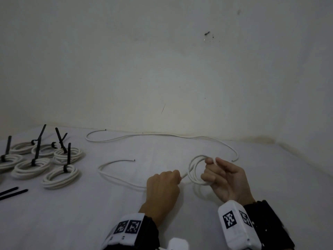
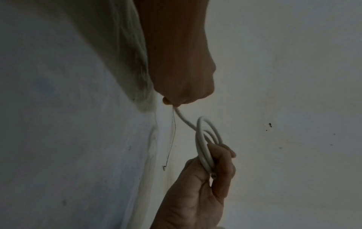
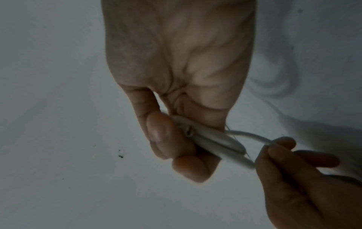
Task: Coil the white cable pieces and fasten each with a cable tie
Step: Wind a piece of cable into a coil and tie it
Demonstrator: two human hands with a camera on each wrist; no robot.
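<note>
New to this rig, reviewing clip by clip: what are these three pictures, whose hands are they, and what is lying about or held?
No machine: a person wearing a head camera and one on each wrist. The head view looks down on a white surface. The right hand pinches a half-wound coil; the left hand grips its free cable length. At left lie finished coils with black ties, two spare ties, and by the wall another loose cable. The wrist views show both grips close up.

Landmark: right hand (image 1: pixel 227 179), w/ the half-made coil (image 1: pixel 196 170) in it. Left hand (image 1: pixel 163 186) just left of it. Tied coils (image 1: pixel 45 163) far left; loose ties (image 1: pixel 13 192) before them. Second cable (image 1: pixel 162 135) behind, along the wall (image 1: pixel 162 69). All on the table (image 1: pixel 72 213).
</note>
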